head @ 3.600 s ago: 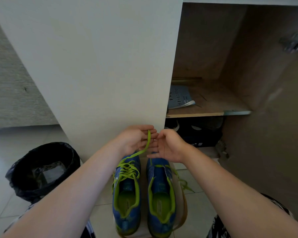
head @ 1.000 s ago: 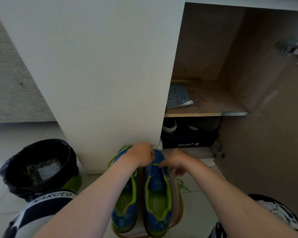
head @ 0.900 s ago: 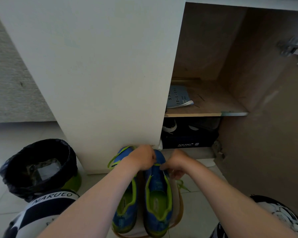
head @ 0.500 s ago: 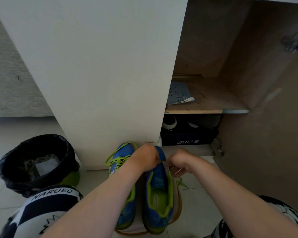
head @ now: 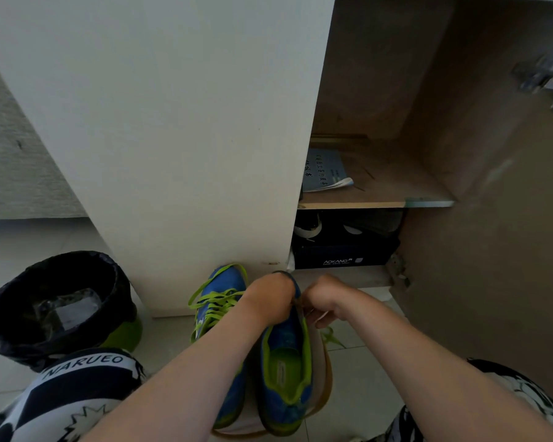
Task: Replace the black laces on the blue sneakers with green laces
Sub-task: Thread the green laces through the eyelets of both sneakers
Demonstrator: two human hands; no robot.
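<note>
Blue sneakers stand side by side at the foot of the white cabinet door. Their heels are nearest the camera and their toes almost reach the door's lower edge. They rest on a shallow tan-edged tray on the tiled floor. The left sneaker has green laces crossed over its tongue. The front of the right sneaker is covered by both hands. The left hand lies knuckles up over the toe end. The right hand is just beside it, nearly touching. The fingers of both hands are curled inward, but what they hold is hidden and cannot be told. A loose lace end, also green, lies on the floor just right of that sneaker, below the right hand. Left of the door's foot stands a bin lined with a black bag. Right of the door the cabinet is open. At the bottom sits a dark shoe box marked AOKANG with dark shoes on top. Above it a shelf holds a pale blue booklet.
</note>
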